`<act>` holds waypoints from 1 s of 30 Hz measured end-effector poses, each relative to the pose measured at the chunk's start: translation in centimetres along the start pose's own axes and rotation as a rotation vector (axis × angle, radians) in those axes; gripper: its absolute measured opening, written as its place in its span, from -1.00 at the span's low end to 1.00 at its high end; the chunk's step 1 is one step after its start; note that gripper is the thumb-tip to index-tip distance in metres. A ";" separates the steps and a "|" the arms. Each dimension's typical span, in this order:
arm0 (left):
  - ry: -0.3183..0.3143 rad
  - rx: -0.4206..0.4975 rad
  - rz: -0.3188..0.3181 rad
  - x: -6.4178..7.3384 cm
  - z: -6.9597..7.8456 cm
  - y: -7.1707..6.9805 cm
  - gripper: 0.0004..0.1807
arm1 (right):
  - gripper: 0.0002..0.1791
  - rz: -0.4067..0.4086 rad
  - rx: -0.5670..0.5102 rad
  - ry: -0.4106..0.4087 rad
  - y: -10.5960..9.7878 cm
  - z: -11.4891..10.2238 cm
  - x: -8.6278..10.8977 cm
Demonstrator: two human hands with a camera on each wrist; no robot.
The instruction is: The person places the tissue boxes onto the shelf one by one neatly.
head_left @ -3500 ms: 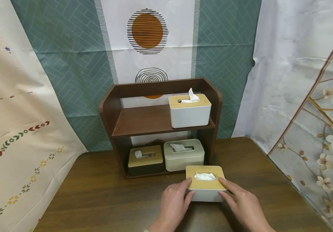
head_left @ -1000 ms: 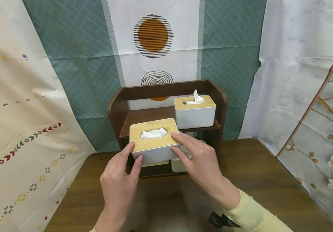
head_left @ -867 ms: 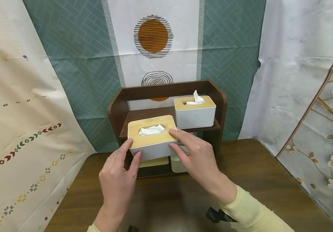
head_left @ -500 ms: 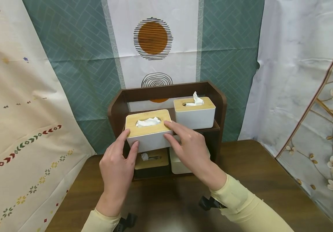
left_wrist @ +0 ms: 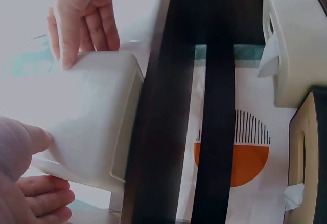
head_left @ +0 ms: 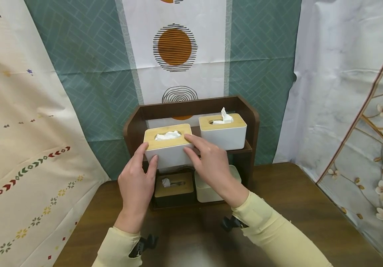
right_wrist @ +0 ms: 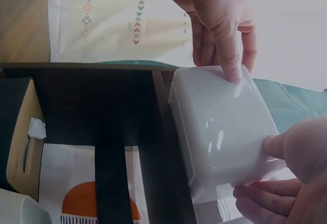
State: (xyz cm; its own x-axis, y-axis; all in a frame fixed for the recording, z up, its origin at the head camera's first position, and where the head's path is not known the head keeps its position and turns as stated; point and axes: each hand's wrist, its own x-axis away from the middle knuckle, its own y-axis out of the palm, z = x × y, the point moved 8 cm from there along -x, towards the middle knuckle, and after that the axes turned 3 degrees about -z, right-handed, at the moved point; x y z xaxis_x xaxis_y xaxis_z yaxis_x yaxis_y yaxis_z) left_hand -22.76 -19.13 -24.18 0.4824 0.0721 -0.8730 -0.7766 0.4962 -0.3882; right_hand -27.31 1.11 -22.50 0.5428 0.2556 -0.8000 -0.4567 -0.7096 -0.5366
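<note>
A white tissue box (head_left: 169, 156) with a wooden lid and a white tissue in its slot is held before the left half of the upper shelf. My left hand (head_left: 136, 185) grips its left end, fingers on the lid edge and thumb on the front. At the right end, my right hand (head_left: 213, 167) grips it in the same way. Both wrist views show the box's white base between the two hands, overlapping the shelf board; whether it touches the board I cannot tell.
The dark brown shelf unit (head_left: 255, 137) stands on a wooden table (head_left: 278, 207). Another white tissue box (head_left: 225, 137) sits at the upper right. Below are a black tissue box with a wooden lid (head_left: 174, 189) and a cream tissue box (head_left: 209, 193), partly behind my right hand.
The tissue box has gone from the table in front of the shelf, up and to the left, to the upper shelf's level. Both hands moved with it, lately farther forward.
</note>
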 end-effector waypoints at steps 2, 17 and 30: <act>0.000 0.005 -0.004 -0.2 -0.2 0.3 -0.47 | -0.53 -0.003 0.009 0.002 0.2 0.1 -0.3; -0.054 0.027 -0.095 -0.9 -1.9 2.5 -0.18 | -0.16 -0.067 0.056 0.023 2.1 1.0 -0.9; -0.071 0.047 -0.135 -0.3 -2.9 3.7 0.07 | 0.11 -0.109 0.096 0.021 3.9 1.8 0.1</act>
State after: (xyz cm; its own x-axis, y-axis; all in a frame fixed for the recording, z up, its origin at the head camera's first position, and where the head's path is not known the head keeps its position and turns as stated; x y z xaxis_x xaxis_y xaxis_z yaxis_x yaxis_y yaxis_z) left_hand -26.96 -19.80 -26.17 0.6100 0.0623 -0.7900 -0.6836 0.5456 -0.4848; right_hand -30.27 -0.47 -25.12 0.6070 0.3133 -0.7303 -0.4587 -0.6123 -0.6439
